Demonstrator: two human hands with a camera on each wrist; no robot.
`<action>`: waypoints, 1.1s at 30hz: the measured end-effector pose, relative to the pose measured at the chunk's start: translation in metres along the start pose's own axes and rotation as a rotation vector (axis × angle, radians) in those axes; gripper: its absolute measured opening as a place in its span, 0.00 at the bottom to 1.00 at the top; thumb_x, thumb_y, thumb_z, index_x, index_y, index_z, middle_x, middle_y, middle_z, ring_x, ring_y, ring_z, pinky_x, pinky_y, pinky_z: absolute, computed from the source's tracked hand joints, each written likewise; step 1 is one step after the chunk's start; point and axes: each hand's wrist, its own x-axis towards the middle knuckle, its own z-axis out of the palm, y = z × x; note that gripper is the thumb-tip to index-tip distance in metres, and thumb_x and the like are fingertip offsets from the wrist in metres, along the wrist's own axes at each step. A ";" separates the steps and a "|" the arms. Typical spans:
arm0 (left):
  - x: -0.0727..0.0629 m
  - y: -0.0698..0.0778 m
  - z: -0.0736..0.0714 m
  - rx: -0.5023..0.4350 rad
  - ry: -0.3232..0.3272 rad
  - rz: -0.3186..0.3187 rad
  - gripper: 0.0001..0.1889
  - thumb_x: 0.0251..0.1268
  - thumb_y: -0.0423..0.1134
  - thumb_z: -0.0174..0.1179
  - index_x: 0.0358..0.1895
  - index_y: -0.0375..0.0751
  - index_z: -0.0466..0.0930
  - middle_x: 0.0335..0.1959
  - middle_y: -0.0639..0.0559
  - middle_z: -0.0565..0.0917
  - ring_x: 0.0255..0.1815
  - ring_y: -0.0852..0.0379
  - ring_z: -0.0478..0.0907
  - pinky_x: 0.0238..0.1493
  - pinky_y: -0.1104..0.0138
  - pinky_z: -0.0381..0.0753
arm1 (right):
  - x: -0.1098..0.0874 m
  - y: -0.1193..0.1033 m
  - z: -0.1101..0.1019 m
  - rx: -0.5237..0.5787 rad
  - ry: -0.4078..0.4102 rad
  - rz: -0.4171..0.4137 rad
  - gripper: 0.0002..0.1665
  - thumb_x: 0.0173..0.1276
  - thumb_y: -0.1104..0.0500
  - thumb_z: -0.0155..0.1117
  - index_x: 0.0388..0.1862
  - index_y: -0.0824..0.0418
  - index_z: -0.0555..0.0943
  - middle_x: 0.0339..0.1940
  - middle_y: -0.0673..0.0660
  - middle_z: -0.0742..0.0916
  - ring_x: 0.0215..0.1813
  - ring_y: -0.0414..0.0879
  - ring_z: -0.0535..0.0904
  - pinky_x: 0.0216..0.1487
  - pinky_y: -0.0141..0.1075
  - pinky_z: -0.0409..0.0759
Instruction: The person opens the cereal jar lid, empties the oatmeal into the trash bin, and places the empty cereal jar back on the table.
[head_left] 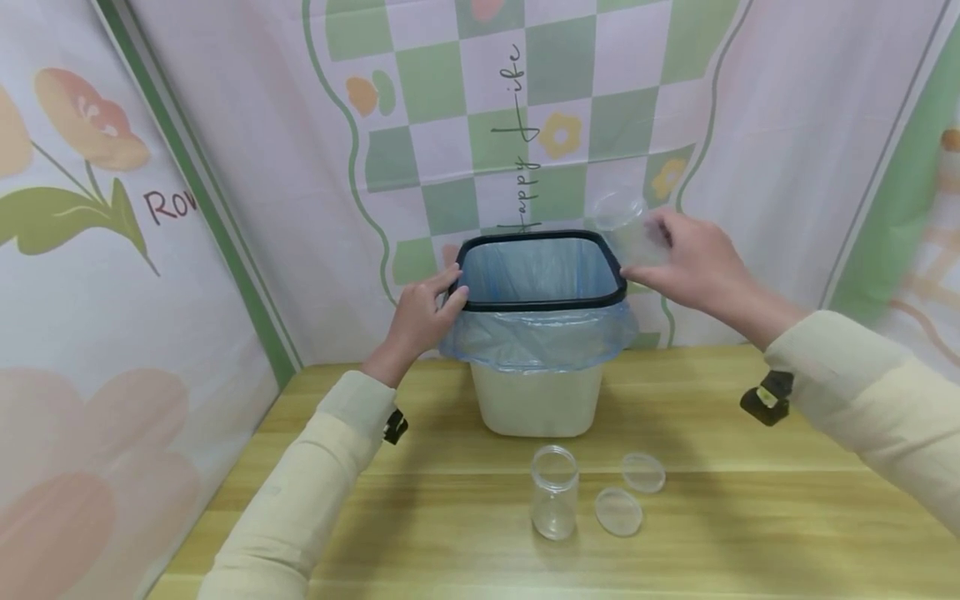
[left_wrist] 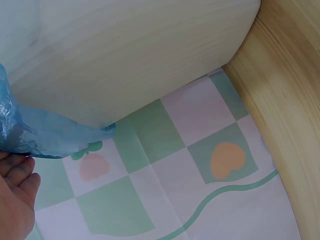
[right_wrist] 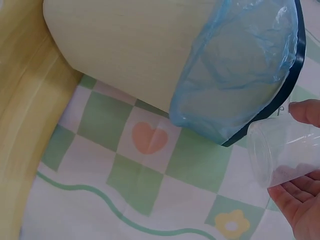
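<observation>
A pale trash bin (head_left: pixel 540 402) with a black rim (head_left: pixel 540 305) stands upright on the table, lined with a blue plastic bag (head_left: pixel 532 337) folded down outside. My left hand (head_left: pixel 423 312) grips the rim at its left side; the left wrist view shows curled fingers (left_wrist: pixel 20 170) at the bag's edge. Beside the rim's right corner, my right hand (head_left: pixel 697 258) holds a clear plastic jar (right_wrist: pixel 285 150) tilted on its side, blurred in the head view. Another clear jar (head_left: pixel 555 500) stands upright in front of the bin, with two clear round lids (head_left: pixel 618 512) lying to its right.
The wooden table (head_left: pixel 750 500) runs back to a printed curtain (head_left: pixel 495 108) with green and white checks, close behind the bin. A second curtain panel (head_left: pixel 150 333) hangs along the left side.
</observation>
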 end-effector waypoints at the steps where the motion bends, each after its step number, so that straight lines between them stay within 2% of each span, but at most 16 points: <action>1: 0.000 0.000 0.000 0.000 0.000 -0.001 0.25 0.73 0.47 0.48 0.64 0.33 0.73 0.65 0.43 0.74 0.67 0.49 0.69 0.65 0.59 0.67 | -0.002 0.001 0.000 0.002 0.004 0.004 0.32 0.58 0.53 0.74 0.52 0.70 0.70 0.37 0.64 0.75 0.37 0.57 0.68 0.37 0.48 0.65; 4: 0.000 -0.001 0.000 0.003 -0.002 -0.001 0.25 0.73 0.47 0.48 0.64 0.32 0.73 0.65 0.43 0.74 0.67 0.49 0.69 0.65 0.59 0.67 | -0.007 0.004 0.001 0.006 0.006 0.024 0.30 0.59 0.51 0.73 0.46 0.68 0.69 0.33 0.62 0.73 0.35 0.56 0.66 0.33 0.46 0.62; 8: 0.000 0.000 -0.002 0.004 -0.003 -0.002 0.25 0.73 0.47 0.48 0.64 0.31 0.73 0.65 0.42 0.74 0.67 0.48 0.69 0.65 0.58 0.67 | -0.013 0.009 0.002 0.013 0.007 0.058 0.30 0.60 0.48 0.72 0.42 0.68 0.68 0.33 0.63 0.73 0.35 0.56 0.67 0.32 0.46 0.63; 13: -0.001 0.000 -0.003 0.004 -0.004 -0.007 0.26 0.73 0.47 0.48 0.64 0.31 0.73 0.65 0.42 0.74 0.67 0.48 0.69 0.65 0.58 0.68 | -0.022 0.015 0.004 0.060 -0.003 0.104 0.34 0.61 0.46 0.71 0.48 0.71 0.69 0.41 0.68 0.77 0.41 0.61 0.72 0.38 0.51 0.70; 17: 0.000 0.000 -0.004 0.002 -0.004 0.003 0.25 0.73 0.46 0.48 0.63 0.31 0.73 0.64 0.42 0.74 0.66 0.48 0.69 0.65 0.58 0.68 | -0.029 0.021 0.007 0.097 -0.024 0.139 0.38 0.61 0.45 0.70 0.53 0.73 0.68 0.46 0.71 0.78 0.47 0.64 0.74 0.44 0.57 0.73; 25: 0.000 -0.002 -0.004 -0.002 -0.011 -0.004 0.25 0.74 0.46 0.48 0.64 0.31 0.73 0.65 0.42 0.73 0.67 0.49 0.69 0.65 0.59 0.68 | -0.042 0.028 0.018 0.096 -0.044 0.175 0.38 0.60 0.43 0.71 0.51 0.71 0.68 0.44 0.70 0.78 0.45 0.63 0.74 0.42 0.54 0.72; 33: -0.001 -0.001 -0.005 -0.002 -0.020 -0.014 0.25 0.74 0.47 0.48 0.65 0.34 0.72 0.65 0.43 0.73 0.67 0.50 0.68 0.65 0.60 0.67 | -0.055 0.036 0.031 0.148 -0.046 0.196 0.41 0.60 0.45 0.72 0.58 0.72 0.67 0.49 0.72 0.78 0.49 0.66 0.75 0.43 0.58 0.74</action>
